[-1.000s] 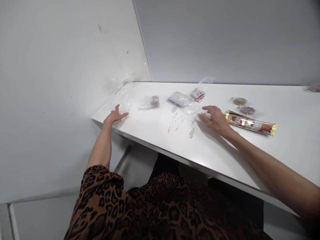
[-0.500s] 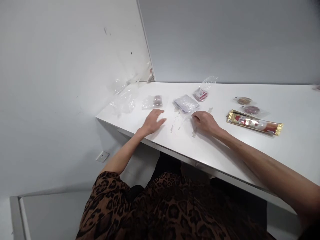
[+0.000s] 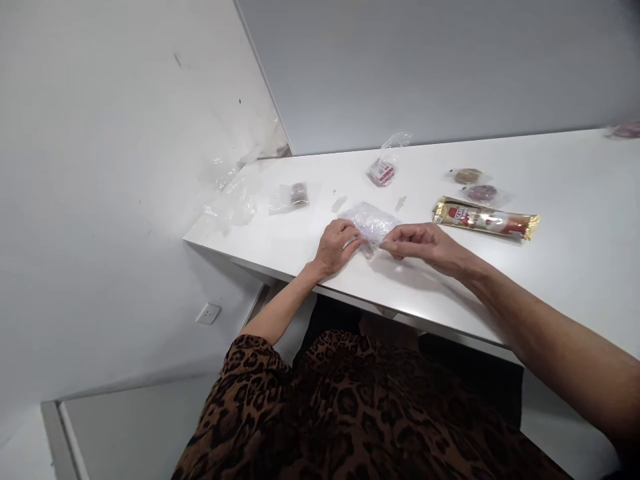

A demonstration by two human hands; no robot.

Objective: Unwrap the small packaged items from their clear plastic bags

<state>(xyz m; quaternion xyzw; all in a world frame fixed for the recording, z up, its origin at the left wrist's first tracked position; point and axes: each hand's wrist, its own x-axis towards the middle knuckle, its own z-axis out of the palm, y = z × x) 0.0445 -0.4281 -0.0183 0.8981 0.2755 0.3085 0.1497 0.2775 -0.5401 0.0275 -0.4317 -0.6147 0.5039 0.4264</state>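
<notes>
A crinkled clear plastic bag (image 3: 371, 220), with something pale and faintly purple inside, sits at the near part of the white table. My left hand (image 3: 339, 247) closes on its near left edge, fingers and thumb pinching the film. At its near right corner my right hand (image 3: 420, 245) pinches the plastic between thumb and fingertips. Behind the bag lies a clear packet with red and white contents (image 3: 383, 172). To the left is a small clear packet holding a reddish-brown item (image 3: 299, 193).
On the right lies a gold and red Nescafé stick pack (image 3: 485, 219), with two wrapped round pieces (image 3: 468, 176) (image 3: 483, 193) behind it. Crumpled clear plastic (image 3: 235, 203) rests against the left wall. Another wrapped item (image 3: 625, 130) shows at the far right edge. Wet-looking marks dot the table (image 3: 280, 240).
My left hand has moved right and closed on the bag's edge. The bag has come nearer, between both hands. My right hand has turned, still pinching the plastic. The view has shifted slightly.
</notes>
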